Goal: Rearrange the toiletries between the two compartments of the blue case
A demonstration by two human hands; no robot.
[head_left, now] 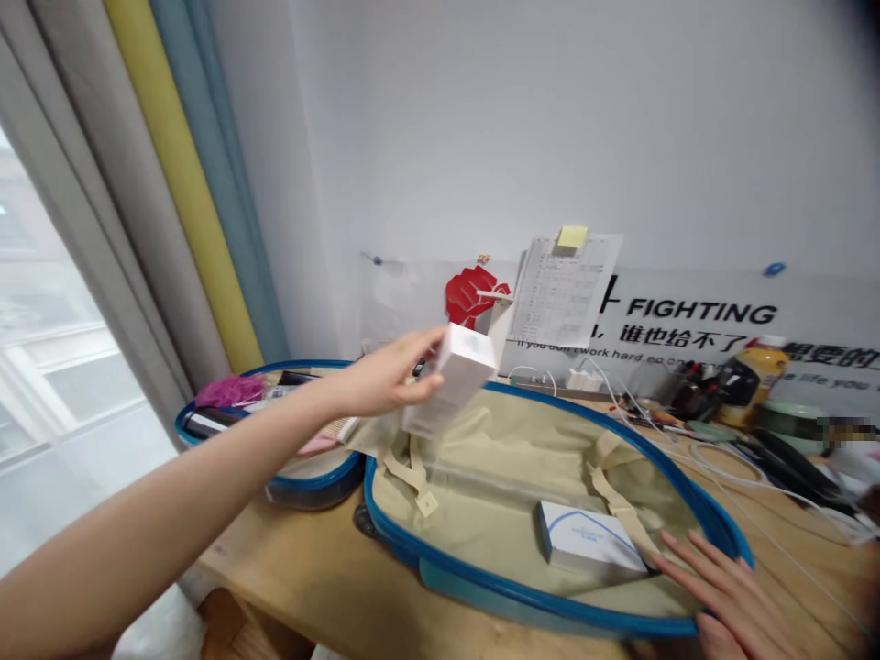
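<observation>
Two bare hands over an open blue-rimmed suitcase (550, 600): left hand (389, 374) pinching a white carton (464, 367) between thumb and fingers, high above the beige lining (481, 513), right hand (729, 596) spread, low by the rim, near a flat white box (591, 541) lying inside.

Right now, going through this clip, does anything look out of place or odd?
Yes: the white carton in the left hand has its end flap standing open above the suitcase, so it looks unsealed.

Matt cardboard box (462, 365), beige cloth lining (495, 495), smooth wooden desk (289, 559)
</observation>
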